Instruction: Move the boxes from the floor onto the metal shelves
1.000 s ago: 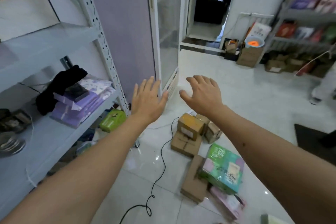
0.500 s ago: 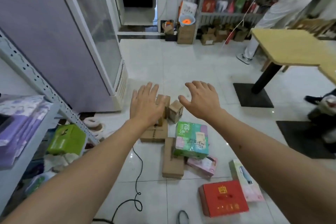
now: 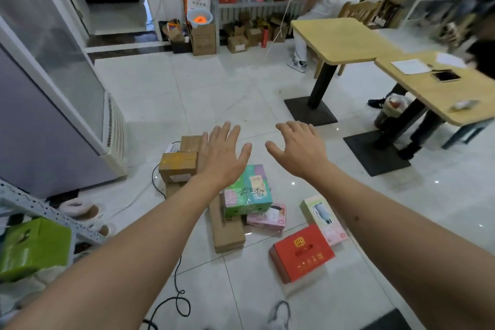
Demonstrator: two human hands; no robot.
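A person reaches both bare arms out over a scatter of boxes on a white tiled floor (image 3: 187, 94), palms down and fingers spread. The left hand (image 3: 223, 154) and right hand (image 3: 297, 149) are apart, open and holding nothing, poised above the pile.

Below the left hand lies a green and pink printed box (image 3: 247, 191), resting on a long flat brown carton (image 3: 227, 225). A taped cardboard box (image 3: 178, 166) sits to the left, with another cardboard box (image 3: 190, 143) behind it. A pink box (image 3: 267, 218), a pale box with a product picture (image 3: 322, 218) and a red box with gold print (image 3: 301, 252) lie nearer the camera. A black cable (image 3: 175, 273) snakes across the tiles beside them.

Part of the grey metal shelf frame (image 3: 40, 209) shows at lower left, with a green box (image 3: 32, 246) beneath it; the shelves themselves are out of view.

The step in hand appears to be picking the next box. It would likely go best by lowering both hands to opposite sides of the green and pink printed box, the topmost in reach, and lifting it straight up so the carton underneath is not dragged. The cable is a likely snag, best kept clear of when turning left toward the shelving.
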